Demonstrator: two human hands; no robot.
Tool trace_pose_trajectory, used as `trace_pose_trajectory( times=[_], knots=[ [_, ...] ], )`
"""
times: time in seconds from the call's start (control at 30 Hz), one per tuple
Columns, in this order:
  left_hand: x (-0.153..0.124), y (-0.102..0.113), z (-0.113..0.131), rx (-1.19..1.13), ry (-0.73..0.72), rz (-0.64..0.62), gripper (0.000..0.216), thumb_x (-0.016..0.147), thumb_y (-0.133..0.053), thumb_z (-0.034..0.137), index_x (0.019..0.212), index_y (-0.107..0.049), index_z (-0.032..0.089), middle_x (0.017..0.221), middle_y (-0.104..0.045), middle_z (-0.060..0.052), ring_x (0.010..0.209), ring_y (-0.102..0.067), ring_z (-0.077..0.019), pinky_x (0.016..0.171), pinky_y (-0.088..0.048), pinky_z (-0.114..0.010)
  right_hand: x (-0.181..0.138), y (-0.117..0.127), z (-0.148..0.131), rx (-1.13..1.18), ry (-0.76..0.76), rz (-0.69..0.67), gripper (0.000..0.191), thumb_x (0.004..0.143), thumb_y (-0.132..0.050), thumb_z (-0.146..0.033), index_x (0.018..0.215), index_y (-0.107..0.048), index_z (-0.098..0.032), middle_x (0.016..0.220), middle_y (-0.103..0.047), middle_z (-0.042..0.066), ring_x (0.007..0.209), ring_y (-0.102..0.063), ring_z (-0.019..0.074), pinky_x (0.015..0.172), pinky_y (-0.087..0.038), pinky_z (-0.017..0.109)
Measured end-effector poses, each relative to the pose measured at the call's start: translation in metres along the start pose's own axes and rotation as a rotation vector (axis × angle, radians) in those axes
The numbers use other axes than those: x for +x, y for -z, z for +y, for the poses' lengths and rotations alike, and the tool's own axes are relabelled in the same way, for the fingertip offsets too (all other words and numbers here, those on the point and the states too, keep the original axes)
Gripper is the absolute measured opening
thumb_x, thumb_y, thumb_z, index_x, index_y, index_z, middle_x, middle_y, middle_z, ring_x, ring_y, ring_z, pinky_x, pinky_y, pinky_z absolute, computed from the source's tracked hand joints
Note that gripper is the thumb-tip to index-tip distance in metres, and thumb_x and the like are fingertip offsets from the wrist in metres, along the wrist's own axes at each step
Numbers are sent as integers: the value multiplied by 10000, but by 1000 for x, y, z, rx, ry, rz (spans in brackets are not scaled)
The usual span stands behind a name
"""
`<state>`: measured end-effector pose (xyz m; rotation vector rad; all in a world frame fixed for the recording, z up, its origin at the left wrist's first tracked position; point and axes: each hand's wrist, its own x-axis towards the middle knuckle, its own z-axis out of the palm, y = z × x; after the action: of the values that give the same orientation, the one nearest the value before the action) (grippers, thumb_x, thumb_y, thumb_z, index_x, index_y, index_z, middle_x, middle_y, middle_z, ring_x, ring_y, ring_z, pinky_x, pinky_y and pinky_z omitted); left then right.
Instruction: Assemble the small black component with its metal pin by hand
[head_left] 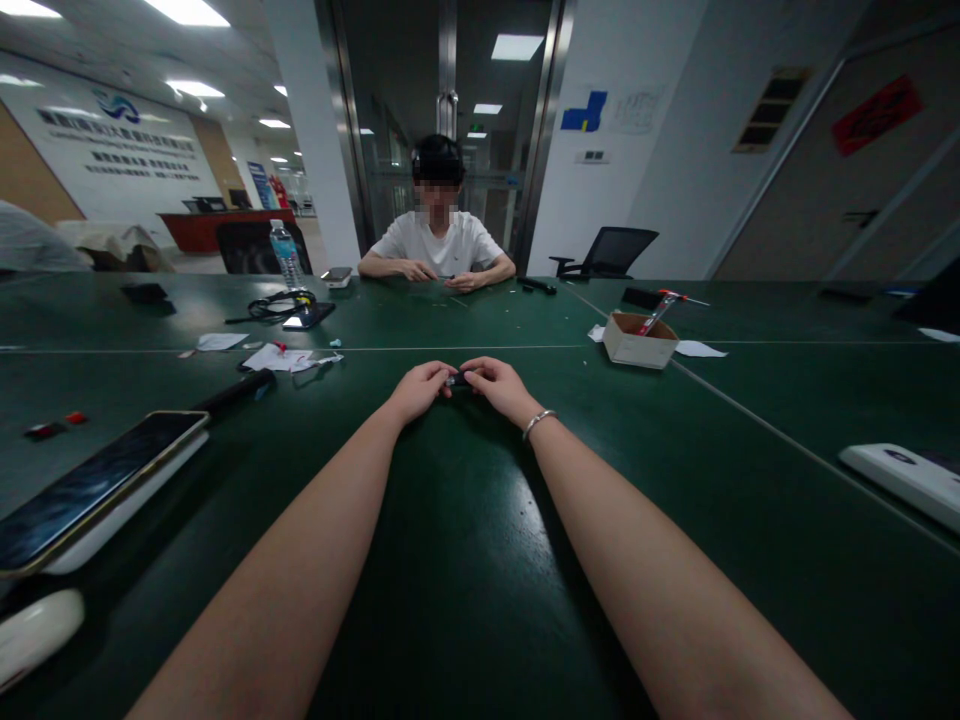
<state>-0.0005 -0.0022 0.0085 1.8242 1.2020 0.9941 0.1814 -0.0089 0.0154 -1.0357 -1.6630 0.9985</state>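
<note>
"Indoor office, seen from the head camera: glass doors (397, 100) at the far middle, a lettered wall (127, 150) at far left, and a wide dark green table (450, 600) filling the near part."

"What are the wearer's arms doing?"

"Both reach out to the middle of the table. The left hand (421, 392) and the right hand (501, 388) are close together, each pinching a small black object (460, 379) between thumb and fingers, one from either side. Its paler end is toward the left hand; it is too small to say what it is. A silver bracelet (538, 424) circles the right wrist."

"What lies to the left?"

"Near left, a phone (105, 480) lies face up on a white slab (131, 496), with a rounded white object (37, 640) nearer still, partly cut off. Farther back are papers (266, 358), and beyond them a water bottle (285, 250) stands upright."

"And to the right?"

"Toward the far right, an open cardboard box (639, 347) holds a red and silver item (658, 312) that leans out over its rim. A white device (900, 475) sits at the near right edge."

"Is anyone else there?"

"A person (437, 235) in a white T-shirt (450, 240) and dark headset (437, 160) sits across the table. That co-worker's hands (463, 284) are near each other at the far edge; anything in them is too small to tell."
</note>
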Motion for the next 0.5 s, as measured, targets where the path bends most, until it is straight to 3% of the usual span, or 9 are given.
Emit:
trace_pose_trajectory(
  times=[0.3, 0.5],
  knots=[
    [-2, 0, 4, 0, 23, 0, 383, 882, -406, 379, 1046, -658, 142, 622, -609, -14, 631, -551, -141, 629, -410, -268, 0, 0, 1, -13, -5, -6, 188, 788, -617, -241, 952, -653, -155, 647, -581, -22, 601, -544, 113, 613, -436, 261],
    [-2, 0, 3, -23, 17, 18, 319, 809, -507, 304, 1048, -662, 161, 818, -663, -33, 749, -590, -144, 674, -423, -264, 0, 1, 1, -16, -12, -8, 197, 791, -613, -241, 967, -652, -161, 660, -592, -20, 611, -546, 112, 615, -440, 258]
  ],
)
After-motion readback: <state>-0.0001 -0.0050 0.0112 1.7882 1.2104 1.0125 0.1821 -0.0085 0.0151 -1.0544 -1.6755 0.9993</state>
